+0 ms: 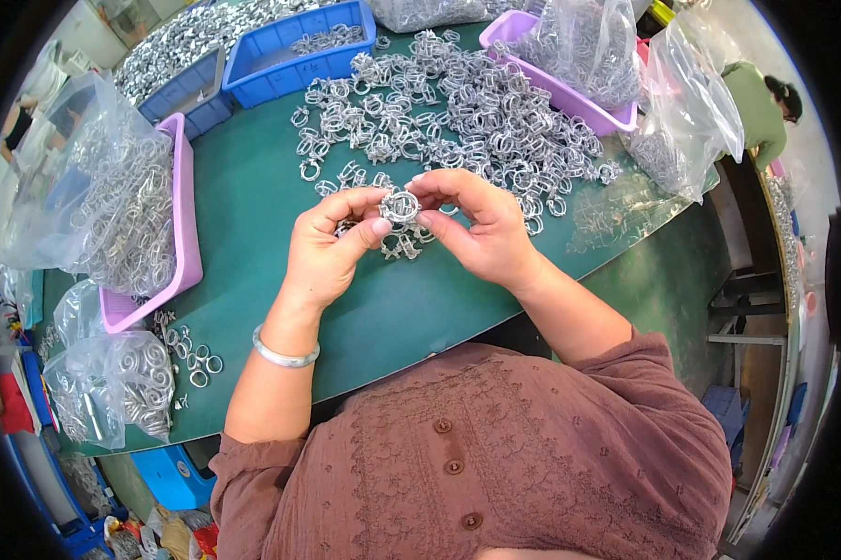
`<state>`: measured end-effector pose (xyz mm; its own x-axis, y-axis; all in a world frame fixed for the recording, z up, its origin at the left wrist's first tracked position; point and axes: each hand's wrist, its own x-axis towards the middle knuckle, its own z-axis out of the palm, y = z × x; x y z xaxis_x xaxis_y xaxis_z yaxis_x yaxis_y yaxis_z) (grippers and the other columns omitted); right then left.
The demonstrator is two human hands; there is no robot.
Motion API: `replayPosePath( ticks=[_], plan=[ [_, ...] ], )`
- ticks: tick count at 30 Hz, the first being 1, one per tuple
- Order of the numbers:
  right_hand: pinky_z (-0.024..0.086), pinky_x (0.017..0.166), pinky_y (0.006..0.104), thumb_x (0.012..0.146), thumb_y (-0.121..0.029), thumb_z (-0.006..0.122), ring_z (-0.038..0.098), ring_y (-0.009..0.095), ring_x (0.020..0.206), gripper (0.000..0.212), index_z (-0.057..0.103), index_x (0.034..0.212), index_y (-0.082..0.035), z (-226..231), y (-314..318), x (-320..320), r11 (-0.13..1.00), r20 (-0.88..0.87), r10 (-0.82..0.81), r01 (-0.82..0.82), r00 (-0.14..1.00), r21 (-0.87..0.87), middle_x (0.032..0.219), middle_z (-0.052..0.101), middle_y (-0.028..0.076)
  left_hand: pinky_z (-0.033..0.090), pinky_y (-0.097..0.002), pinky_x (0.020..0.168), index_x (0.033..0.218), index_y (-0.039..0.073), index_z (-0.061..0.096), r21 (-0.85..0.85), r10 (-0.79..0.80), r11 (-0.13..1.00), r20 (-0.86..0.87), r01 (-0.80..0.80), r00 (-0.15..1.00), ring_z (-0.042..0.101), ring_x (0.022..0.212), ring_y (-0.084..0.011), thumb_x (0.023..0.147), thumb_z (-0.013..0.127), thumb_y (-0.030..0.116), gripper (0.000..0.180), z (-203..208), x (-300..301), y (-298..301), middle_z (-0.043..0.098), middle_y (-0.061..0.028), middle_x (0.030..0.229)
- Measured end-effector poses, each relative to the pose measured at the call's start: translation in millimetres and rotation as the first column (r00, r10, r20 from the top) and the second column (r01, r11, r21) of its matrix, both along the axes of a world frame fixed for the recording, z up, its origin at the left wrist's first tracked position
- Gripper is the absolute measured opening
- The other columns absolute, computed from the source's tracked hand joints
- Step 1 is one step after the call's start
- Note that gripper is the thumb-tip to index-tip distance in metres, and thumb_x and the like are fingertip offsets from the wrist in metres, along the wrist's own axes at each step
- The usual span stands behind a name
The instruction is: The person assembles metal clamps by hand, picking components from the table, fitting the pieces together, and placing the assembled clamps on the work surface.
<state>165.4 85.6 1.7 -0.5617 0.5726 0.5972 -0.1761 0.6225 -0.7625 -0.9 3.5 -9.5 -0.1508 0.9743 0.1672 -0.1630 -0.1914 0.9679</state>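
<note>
Above the tabletop (243, 215), both hands (325, 245) (491, 229) — fingers (357, 202) bent — pinch a ring (399, 216)

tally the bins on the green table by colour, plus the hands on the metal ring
Blue bins: 2
Purple bins: 2
Hands on the ring: 2, left hand and right hand
Total: 6 (4 bins, 2 hands)
</note>
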Motion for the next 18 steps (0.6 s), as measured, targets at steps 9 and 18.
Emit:
replayPosePath(
  ticks=[9, 18],
  plan=[
    [0.049, 0.066, 0.0255, 0.073, 0.003, 0.060, 0.060, 0.016, 0.078, 0.025, 0.055, 0.097, 0.000, -1.1, -2.4, 1.5, 0.998, -0.003, 0.016, -0.016, 1.000, -0.056, 0.088, 0.059, 0.009, 0.043, -0.0204, 0.060, 0.101, 0.001, 0.057, 0.014, -0.006, 1.000, -0.002, 0.006, 1.000, 0.050, 0.068, -0.0080, 0.076, 0.060, -0.002, 0.026, 1.0, 1.3, -2.9, 0.055, -0.0017, 0.078],
    [0.047, 0.062, 0.0252, 0.074, 0.000, 0.060, 0.059, 0.016, 0.072, 0.018, 0.058, 0.091, 0.000, -1.5, 2.8, 0.2, 0.999, 0.059, -0.025, 0.023, 0.998, 0.026, 0.084, 0.060, 0.009, 0.042, -0.0192, 0.058, 0.092, 0.001, 0.059, -0.038, 0.018, 0.999, 0.018, -0.017, 1.000, 0.050, 0.065, -0.0071, 0.076, 0.063, 0.003, 0.016, 4.5, -0.5, -1.1, 0.056, -0.0012, 0.076]
  ],
)
